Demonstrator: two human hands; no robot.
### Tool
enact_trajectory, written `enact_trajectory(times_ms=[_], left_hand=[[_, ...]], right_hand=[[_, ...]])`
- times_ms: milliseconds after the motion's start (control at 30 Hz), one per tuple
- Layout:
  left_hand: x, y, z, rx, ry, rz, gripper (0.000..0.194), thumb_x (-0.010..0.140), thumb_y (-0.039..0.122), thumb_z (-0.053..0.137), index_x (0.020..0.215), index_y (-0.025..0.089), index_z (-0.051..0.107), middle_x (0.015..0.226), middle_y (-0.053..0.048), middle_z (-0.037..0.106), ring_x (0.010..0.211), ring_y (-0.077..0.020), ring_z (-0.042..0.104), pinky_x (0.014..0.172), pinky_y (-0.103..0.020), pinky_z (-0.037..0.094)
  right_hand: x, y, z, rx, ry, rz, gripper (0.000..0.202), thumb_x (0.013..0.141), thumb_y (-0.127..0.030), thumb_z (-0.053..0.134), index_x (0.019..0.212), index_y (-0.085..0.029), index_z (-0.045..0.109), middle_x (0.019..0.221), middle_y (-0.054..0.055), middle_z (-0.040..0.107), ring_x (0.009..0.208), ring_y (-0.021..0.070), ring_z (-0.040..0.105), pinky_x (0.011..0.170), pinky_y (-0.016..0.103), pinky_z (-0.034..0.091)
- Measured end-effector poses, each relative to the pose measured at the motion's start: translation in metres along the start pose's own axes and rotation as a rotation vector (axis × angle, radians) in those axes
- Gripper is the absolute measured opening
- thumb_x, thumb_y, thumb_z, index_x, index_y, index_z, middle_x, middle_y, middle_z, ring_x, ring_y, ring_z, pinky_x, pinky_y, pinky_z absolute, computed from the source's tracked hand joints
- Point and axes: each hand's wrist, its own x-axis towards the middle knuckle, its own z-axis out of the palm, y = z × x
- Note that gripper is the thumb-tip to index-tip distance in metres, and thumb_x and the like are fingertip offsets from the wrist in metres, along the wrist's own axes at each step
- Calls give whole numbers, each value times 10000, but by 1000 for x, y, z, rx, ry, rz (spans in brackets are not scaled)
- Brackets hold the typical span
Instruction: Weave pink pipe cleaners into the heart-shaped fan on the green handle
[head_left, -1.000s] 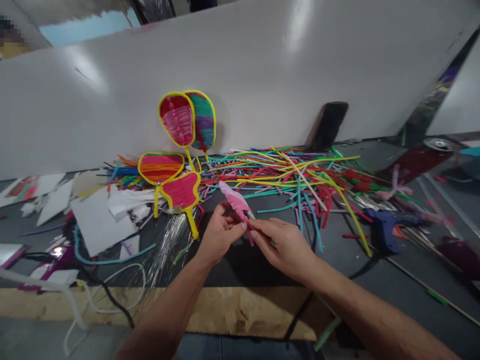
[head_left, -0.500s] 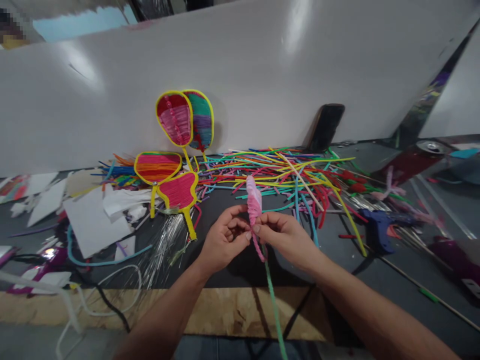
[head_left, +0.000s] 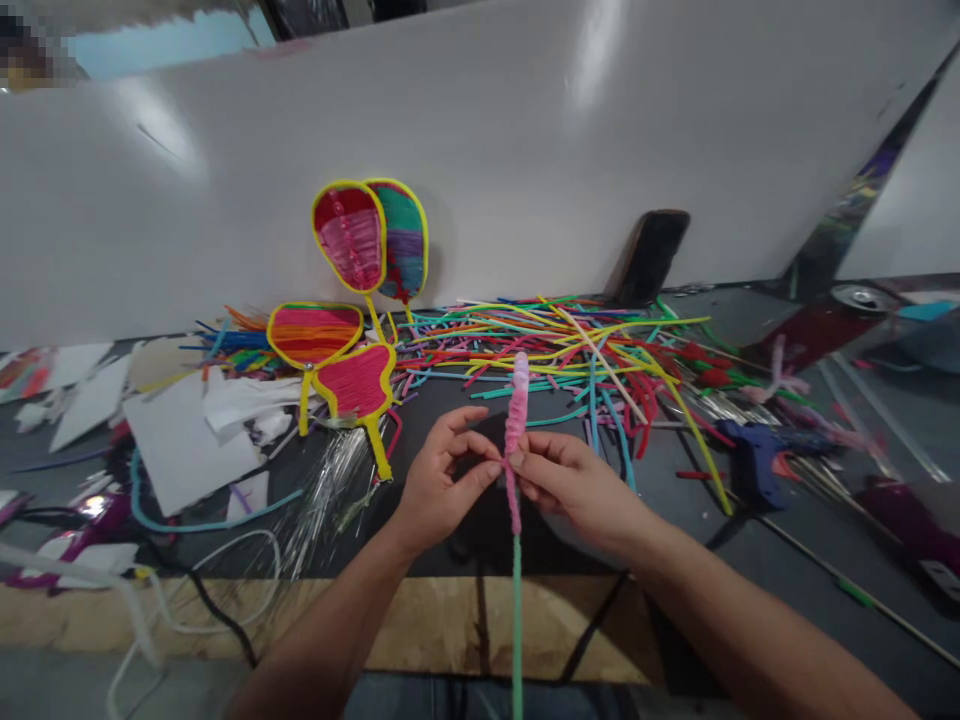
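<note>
A pink wrapped pipe-cleaner piece (head_left: 518,405) stands upright between my hands, paler at its tip, like a flower spike. Below, the pink wrapping narrows onto a green pipe-cleaner stem (head_left: 517,620) that hangs past the table's front edge. My left hand (head_left: 450,480) pinches at the base of the pink part with thumb and forefinger, its other fingers loosely curled. From the other side, my right hand (head_left: 570,485) grips that same narrow spot between thumb and fingers. The fingertips partly cover the join.
Loose coloured pipe cleaners (head_left: 525,340) lie behind my hands. Yellow-rimmed fans (head_left: 354,380) are at the left, near white paper pieces (head_left: 187,450). A phone (head_left: 652,255) leans on the white panel. A blue glue gun (head_left: 757,465) and a can (head_left: 829,325) are at the right.
The pink piece has turned and shifted slightly right, now showing a narrower side. Its green stem has swung left to hang straight down. Both hands remain at its base.
</note>
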Motion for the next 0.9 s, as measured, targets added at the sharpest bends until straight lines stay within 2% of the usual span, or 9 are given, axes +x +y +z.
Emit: enact_trajectory(times_ms=[200,333,400,500,600,700,800,900], left_hand=[[5,-2,0,-118,1,-7,529,706,183,690,1163,239,429,730,43,575,703,-99,562,663,-197,428],[7,-6,1,-130,16,-45,508,687,199,704,1127,234,454,712,40,582,670,-110,563,616,-201,426],[7,-6,1,-27,59,-15,355,687,208,701,1005,210,544,744,15,595,703,-127,568,648,-223,434],[6,-3,2,263,125,124,59,709,211,675,734,180,632,739,-13,602,754,-150,560,711,-249,426],[3,2,3,393,128,178,52,753,208,627,735,190,672,722,-17,630,718,-146,567,685,-244,428],[1,2,4,313,122,65,91,752,239,631,795,188,692,764,-26,667,696,-144,590,644,-232,446],[3,0,4,153,121,-99,153,667,263,713,782,165,687,750,-27,680,673,-145,610,634,-230,471],[6,-3,4,-49,128,-238,190,624,245,745,769,151,666,707,-10,671,632,-125,618,630,-223,489]], right_hand=[[0,4,2,100,-61,32,296,731,-398,657,672,-160,491,489,-85,404,387,24,245,380,187,145],[1,5,2,-27,-55,-58,282,776,-403,610,684,-161,499,511,-80,399,415,37,272,396,184,196],[1,6,1,-142,-17,-158,272,802,-394,576,682,-162,504,536,-67,417,454,51,338,433,184,273],[2,6,-1,-270,60,-258,250,821,-369,541,675,-171,498,554,-55,446,491,73,404,483,200,349],[4,9,-1,-349,124,-287,240,822,-352,527,661,-177,494,539,-58,445,477,76,394,469,202,343],[5,14,-2,-409,154,-314,221,828,-330,520,670,-176,513,554,-55,461,493,79,410,486,201,353],[5,18,-2,-501,167,-343,190,852,-301,487,724,-177,553,593,-41,519,530,90,477,516,202,386],[4,17,-5,-654,177,-406,194,886,-268,433,856,-184,605,675,-12,619,608,113,573,579,215,431]])
